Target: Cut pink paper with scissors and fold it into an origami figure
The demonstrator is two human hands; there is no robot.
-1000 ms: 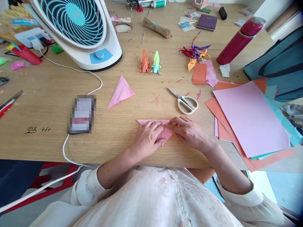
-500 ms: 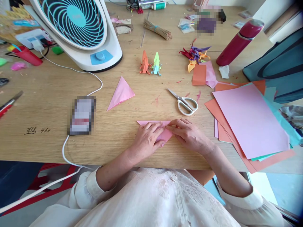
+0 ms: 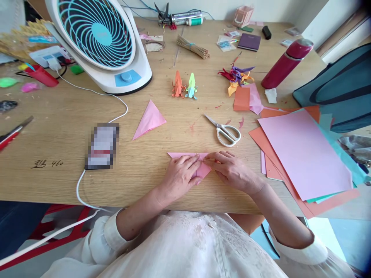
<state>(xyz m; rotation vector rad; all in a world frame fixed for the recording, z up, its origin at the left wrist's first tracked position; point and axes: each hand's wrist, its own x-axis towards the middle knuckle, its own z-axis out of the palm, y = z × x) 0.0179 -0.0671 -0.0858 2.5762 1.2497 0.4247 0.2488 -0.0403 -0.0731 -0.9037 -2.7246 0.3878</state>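
Note:
A folded pink paper [image 3: 203, 170] lies at the table's front edge, partly covered by both hands. My left hand [image 3: 181, 175] presses on it, its fingers over the middle and the thumb near the lower edge. At the right corner, the fingers of my right hand [image 3: 230, 170] are pinched together on the paper. A second folded pink triangle [image 3: 150, 119] rests farther back to the left. White-handled scissors [image 3: 224, 131] lie behind my right hand, touching neither hand.
A phone [image 3: 102, 146] with a white cable is at left, behind it a fan [image 3: 127, 79]. Large colored sheets [image 3: 307, 154] are stacked at right. Farther back stand folded paper figures [image 3: 191, 85], colorful folded pieces [image 3: 236, 77] and a red flask [image 3: 285, 63].
The view has tilted up slightly, so table items appear lower. Both hands stay on the pink paper, with hardly any visible finger movement.

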